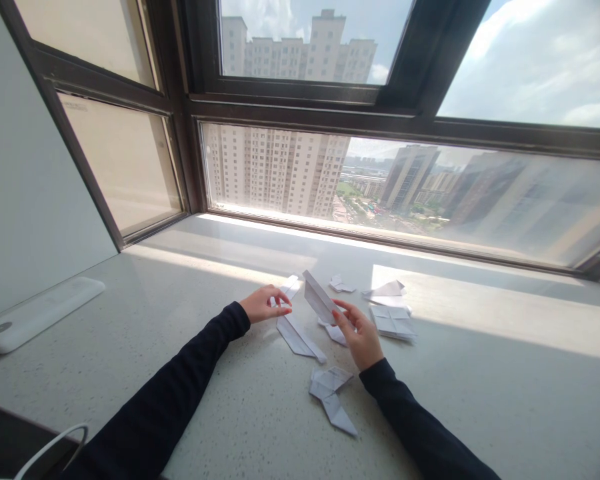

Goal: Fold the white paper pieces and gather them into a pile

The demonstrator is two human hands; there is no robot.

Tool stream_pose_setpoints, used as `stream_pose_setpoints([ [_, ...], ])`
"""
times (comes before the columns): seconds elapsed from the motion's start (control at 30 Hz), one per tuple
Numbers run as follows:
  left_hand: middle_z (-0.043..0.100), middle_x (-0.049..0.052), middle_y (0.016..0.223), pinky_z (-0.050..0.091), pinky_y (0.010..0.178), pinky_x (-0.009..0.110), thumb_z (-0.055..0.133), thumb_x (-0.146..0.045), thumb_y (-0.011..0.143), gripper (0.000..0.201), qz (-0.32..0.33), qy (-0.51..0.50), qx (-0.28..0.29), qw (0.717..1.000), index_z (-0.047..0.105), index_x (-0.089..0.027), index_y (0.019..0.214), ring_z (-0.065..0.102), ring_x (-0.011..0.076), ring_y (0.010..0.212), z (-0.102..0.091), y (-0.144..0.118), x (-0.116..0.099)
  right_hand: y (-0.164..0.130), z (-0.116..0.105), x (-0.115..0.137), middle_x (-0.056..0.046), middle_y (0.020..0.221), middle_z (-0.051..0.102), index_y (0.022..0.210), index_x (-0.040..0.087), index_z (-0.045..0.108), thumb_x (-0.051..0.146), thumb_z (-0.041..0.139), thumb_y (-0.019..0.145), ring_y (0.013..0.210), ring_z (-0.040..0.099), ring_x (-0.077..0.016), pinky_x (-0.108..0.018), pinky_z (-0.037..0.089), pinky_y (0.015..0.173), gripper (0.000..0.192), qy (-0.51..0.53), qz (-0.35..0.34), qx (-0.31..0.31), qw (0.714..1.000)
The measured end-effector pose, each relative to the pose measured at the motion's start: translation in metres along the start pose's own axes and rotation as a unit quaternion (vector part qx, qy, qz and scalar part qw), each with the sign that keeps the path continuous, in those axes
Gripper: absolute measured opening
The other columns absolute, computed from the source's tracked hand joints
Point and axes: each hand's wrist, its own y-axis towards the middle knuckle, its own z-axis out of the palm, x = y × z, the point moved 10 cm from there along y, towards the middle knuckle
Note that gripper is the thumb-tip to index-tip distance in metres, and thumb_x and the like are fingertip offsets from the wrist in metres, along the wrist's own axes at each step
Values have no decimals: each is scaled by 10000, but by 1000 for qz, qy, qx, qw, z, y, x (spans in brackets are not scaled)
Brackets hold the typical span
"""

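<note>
My right hand [360, 333] holds up a folded white paper strip [317, 297] between thumb and fingers, tilted up to the left. My left hand [266, 303] rests on the stone sill just left of it, its fingertips pinched at the edge of a small white paper piece [290, 288]. Below the hands a long folded paper shape [300, 339] lies flat. Another folded paper figure [330, 395] lies nearer to me, by my right forearm. Both arms wear dark sleeves.
More folded papers lie to the right: a flat square one [393, 322], a pointed one [386, 291] and a tiny one [341, 285]. A white oblong device [35, 312] sits at the far left with a white cable [55, 447]. Dark window frames [300, 107] border the sill behind.
</note>
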Motion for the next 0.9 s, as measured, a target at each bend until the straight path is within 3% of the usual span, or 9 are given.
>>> stream_pose_setpoints([
  [0.13, 457, 34, 783, 343, 745, 304, 654, -479, 469, 420, 2, 127, 4, 992, 623, -210, 789, 413, 189, 803, 3, -3, 3, -2, 5, 4, -13, 603, 570, 932, 170, 535, 397, 446, 721, 573, 544, -152, -255, 420, 544, 322, 14, 1, 23, 1000],
  [0.23, 444, 45, 856, 300, 796, 355, 682, -465, 421, 422, -22, 154, -8, 988, 612, -194, 736, 396, 222, 852, 4, -3, 9, -3, 11, 6, -27, 641, 584, 901, 172, 545, 382, 451, 722, 606, 549, -155, -254, 421, 567, 291, 8, -10, 45, 999],
  [0.37, 474, 41, 819, 303, 791, 373, 703, -416, 400, 393, -51, 8, -19, 998, 549, -155, 651, 417, 237, 864, 1, 1, 19, -6, 18, 7, -34, 681, 596, 861, 196, 574, 368, 461, 717, 658, 544, -168, -271, 408, 589, 250, -68, -34, 67, 995],
  [0.5, 516, 8, 674, 398, 647, 311, 589, -462, 564, 373, -60, -153, 28, 986, 459, -151, 722, 519, 164, 681, 12, 1, 23, -7, 20, 12, -19, 678, 612, 821, 223, 588, 346, 475, 719, 678, 533, -171, -331, 349, 710, 196, -156, -65, 68, 983],
  [0.63, 538, 0, 623, 432, 546, 258, 450, -514, 671, 376, -62, -215, 56, 973, 415, -150, 758, 548, 119, 567, 22, -1, 19, -7, 19, 16, -20, 680, 618, 838, 225, 590, 347, 467, 730, 677, 525, -164, -330, 306, 718, 204, -206, -75, 65, 974],
  [0.9, 514, -7, 603, 454, 474, 229, 369, -581, 673, 492, -86, -254, 55, 962, 506, -114, 750, 525, 92, 510, 20, -3, 13, -9, 24, 18, -4, 658, 614, 850, 264, 600, 322, 467, 739, 658, 502, -153, -297, 266, 673, 183, -264, -89, 80, 957],
])
